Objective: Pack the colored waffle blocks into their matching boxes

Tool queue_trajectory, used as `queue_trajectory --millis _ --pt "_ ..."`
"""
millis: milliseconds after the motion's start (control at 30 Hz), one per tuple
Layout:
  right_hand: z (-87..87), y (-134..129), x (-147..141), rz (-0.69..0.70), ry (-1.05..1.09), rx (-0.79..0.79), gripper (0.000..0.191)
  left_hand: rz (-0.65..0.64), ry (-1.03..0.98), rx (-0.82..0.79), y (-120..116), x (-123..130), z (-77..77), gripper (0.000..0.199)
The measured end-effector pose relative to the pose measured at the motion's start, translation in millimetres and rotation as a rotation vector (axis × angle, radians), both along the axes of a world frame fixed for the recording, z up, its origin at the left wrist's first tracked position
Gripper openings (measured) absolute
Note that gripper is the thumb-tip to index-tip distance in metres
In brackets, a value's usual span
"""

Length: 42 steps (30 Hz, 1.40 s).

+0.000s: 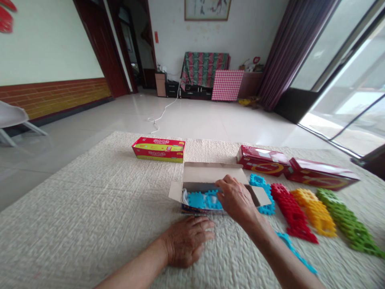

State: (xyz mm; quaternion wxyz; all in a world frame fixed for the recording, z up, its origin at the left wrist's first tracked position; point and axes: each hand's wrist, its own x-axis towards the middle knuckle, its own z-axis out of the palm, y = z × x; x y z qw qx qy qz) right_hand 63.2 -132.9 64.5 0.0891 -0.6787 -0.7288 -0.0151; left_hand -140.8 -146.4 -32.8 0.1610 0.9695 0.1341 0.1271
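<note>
A cardboard box [214, 173] stands in front of me with its flaps folded out. Blue notched plastic pieces [197, 200] lie inside, beside some clear plastic at the left end. My right hand [236, 196] reaches over the box's right half, its fingers curled down among the pieces; whatever is between the fingertips is hidden. On the cloth just before the box, my left hand [190, 241] rests palm down, fingers stretched out and holding nothing.
Rows of blue [266, 194], red [293, 212], yellow [315, 212] and green pieces [349, 220] lie at right. One blue strip [296, 253] is nearer me. Behind are a red-and-yellow box [159, 150] and two dark red boxes [263, 160] on the quilted cloth [90, 192].
</note>
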Motion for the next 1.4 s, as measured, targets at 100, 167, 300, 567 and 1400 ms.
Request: queue_trajectory --millis 100,167,300,567,1400 --pt "2.2 -8 11 0.015 0.088 0.098 0.016 0.003 0.005 -0.002 0 0 0.7 0.044" --pt "3.2 -16 29 -0.011 0.171 0.201 0.014 -0.004 0.005 0.003 0 -1 1.1 0.044" --pt "-2.6 -35 89 -0.256 0.233 0.331 0.015 -0.001 0.006 0.013 0 -1 2.8 0.048" --pt "-35.4 -49 147 -0.425 0.059 0.024 0.025 -0.006 0.089 0.035 0 -3 0.6 0.053" --pt "-36.7 -41 135 -0.359 -0.106 -0.144 0.025 0.001 0.102 0.027 1 -1 0.6 0.056"
